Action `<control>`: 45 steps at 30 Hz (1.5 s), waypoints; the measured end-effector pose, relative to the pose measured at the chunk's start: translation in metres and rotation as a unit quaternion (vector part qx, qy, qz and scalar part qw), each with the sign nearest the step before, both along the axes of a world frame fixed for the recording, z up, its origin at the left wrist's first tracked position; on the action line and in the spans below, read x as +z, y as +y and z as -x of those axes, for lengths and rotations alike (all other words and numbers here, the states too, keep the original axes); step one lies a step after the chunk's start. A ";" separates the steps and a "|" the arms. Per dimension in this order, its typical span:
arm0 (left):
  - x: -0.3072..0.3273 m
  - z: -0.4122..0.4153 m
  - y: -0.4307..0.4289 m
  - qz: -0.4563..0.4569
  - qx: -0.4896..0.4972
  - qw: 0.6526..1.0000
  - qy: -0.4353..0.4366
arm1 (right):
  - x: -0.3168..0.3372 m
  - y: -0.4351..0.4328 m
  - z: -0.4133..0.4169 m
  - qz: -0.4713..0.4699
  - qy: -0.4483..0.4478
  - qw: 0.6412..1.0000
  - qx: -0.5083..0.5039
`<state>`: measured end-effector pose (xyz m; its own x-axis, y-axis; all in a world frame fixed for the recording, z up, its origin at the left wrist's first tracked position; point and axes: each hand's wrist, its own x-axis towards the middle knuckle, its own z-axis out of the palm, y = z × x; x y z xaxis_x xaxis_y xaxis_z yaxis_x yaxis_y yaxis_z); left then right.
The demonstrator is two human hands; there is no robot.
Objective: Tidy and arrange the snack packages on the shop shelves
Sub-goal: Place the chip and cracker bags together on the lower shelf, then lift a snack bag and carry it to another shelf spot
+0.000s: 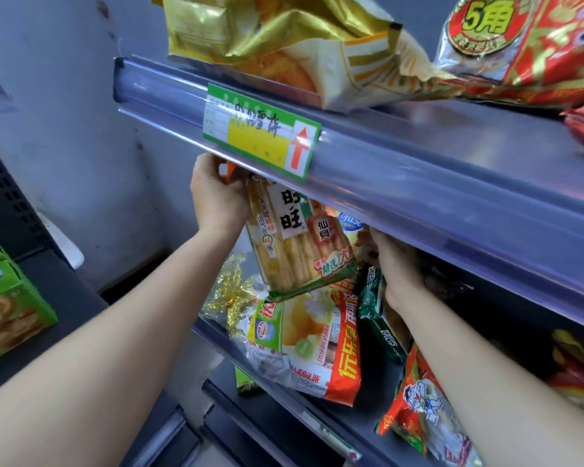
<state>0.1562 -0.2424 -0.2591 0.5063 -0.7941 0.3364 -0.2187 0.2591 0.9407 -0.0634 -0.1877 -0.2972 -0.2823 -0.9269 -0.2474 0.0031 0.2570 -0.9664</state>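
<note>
While the rice cracker pack [294, 244] stood upright w/ its top tucked under the shelf rail [418, 183], prob. so it could be faced front & slotted into the row, the left hand [216, 197] gripped its upper left edge, fingers curled round it. Just right of the pack, the right hand [398, 264] reached in above the dark green pack [375, 308]. Its fingers were hidden behind the rail, so can't tell if they held anything.
</note>
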 end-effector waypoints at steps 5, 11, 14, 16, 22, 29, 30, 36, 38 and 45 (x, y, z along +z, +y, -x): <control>0.001 0.031 0.038 -0.031 -0.031 0.999 0.003 | 0.012 0.035 0.016 0.039 0.011 0.984 0.171; -0.007 0.081 0.090 -0.073 -0.121 0.989 0.039 | 0.021 0.112 0.061 0.077 0.036 0.991 0.104; -0.014 0.105 0.124 -0.124 -0.171 0.977 0.024 | 0.018 0.151 0.089 0.065 0.031 0.997 0.038; -0.017 0.121 0.148 -0.141 -0.189 0.972 0.005 | 0.017 0.176 0.107 0.058 0.041 0.997 0.000; -0.019 0.166 0.214 -0.164 -0.250 0.953 -0.041 | 0.024 0.247 0.153 0.048 0.018 0.995 -0.085; -0.015 0.223 0.272 -0.185 -0.347 0.903 -0.173 | 0.033 0.311 0.207 0.048 0.053 0.979 -0.193; -0.015 0.231 0.277 -0.192 -0.359 0.893 -0.193 | 0.033 0.317 0.214 0.049 0.059 0.974 -0.214; -0.034 0.281 0.283 -0.233 -0.415 0.821 -0.316 | 0.026 0.340 0.257 0.062 0.098 0.930 -0.349; -0.043 0.297 0.278 -0.240 -0.425 0.803 -0.343 | 0.025 0.345 0.273 0.062 0.108 0.914 -0.386; -0.068 0.340 0.257 -0.246 -0.365 0.755 -0.486 | 0.013 0.348 0.309 0.019 0.129 0.895 -0.427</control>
<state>-0.1834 0.0151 -0.3270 -0.4221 -0.8926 -0.1585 -0.8355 0.3152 0.4501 -0.3728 0.1607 -0.2837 -0.9346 -0.3527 -0.0458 -0.0409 0.2346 -0.9712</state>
